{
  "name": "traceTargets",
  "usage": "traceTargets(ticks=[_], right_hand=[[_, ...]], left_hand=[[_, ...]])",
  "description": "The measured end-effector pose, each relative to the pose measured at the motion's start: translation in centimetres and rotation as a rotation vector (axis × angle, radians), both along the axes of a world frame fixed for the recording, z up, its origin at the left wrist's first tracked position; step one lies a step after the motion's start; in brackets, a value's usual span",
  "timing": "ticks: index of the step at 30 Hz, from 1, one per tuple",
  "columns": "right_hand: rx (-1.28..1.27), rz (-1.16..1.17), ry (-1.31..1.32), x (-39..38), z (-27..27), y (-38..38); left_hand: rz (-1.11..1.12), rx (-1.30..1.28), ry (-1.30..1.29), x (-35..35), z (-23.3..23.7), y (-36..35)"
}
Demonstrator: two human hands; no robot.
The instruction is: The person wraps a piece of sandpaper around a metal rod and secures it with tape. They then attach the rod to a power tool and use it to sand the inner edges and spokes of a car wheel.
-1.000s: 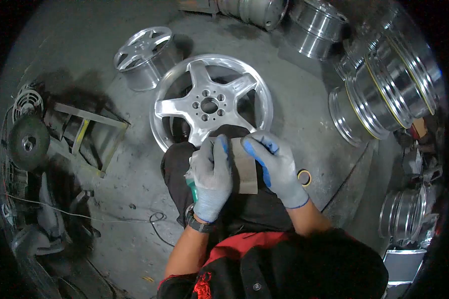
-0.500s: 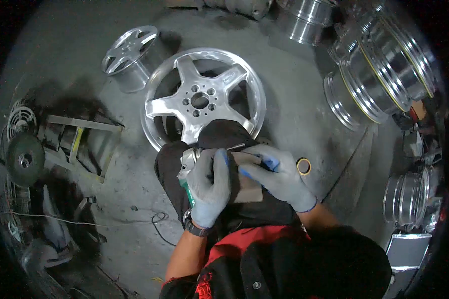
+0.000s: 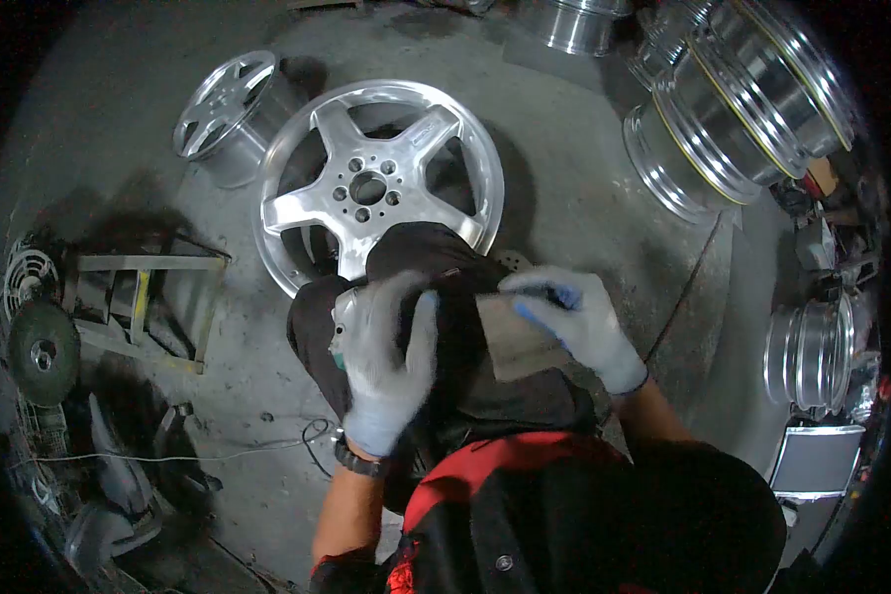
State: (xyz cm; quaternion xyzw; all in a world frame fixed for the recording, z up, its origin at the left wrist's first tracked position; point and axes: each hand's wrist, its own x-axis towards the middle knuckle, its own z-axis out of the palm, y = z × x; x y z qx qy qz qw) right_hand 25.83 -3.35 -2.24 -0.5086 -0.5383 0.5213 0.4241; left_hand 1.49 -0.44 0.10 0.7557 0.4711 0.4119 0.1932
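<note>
My left hand (image 3: 388,361), in a grey glove with blue showing on it, is over my left thigh, thumb and fingers apart and slightly blurred. Partly hidden beneath it is a silver and green power tool (image 3: 344,315). My right hand (image 3: 586,329), gloved alike, pinches a brownish-grey rectangular sheet (image 3: 518,345) by its upper right part, above my dark trousers. Beyond my knees, a polished five-spoke wheel rim (image 3: 368,188) lies on the floor.
Another rim (image 3: 230,109) stands at the upper left. Several rims (image 3: 723,109) are stacked at the upper right, more (image 3: 810,356) at the right. A metal frame (image 3: 153,263) and a round disc (image 3: 44,352) are at the left. A cable (image 3: 208,457) crosses the floor.
My hands have moved apart, and the left no longer touches the sheet. The sheet has moved right with my right hand. The view has shifted, and the yellow ring is no longer visible.
</note>
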Motion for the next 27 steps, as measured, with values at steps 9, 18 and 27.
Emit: traceTargets(ticks=[9, 18, 27], right_hand=[[0.094, -0.074, -0.054, 1.0, -2.1, 2.6], [0.153, -0.04, -0.029, 1.2, -2.3, 3.4], [0.135, 0.019, -0.077, 1.5, 0.7, 2.9]], left_hand=[[-0.164, 0.039, 0.645, -1.5, -1.0, 5.4], [-0.236, 0.014, 0.612, -2.0, -0.8, 5.2], [-0.296, -0.004, 0.242, -2.2, -1.4, 3.9]])
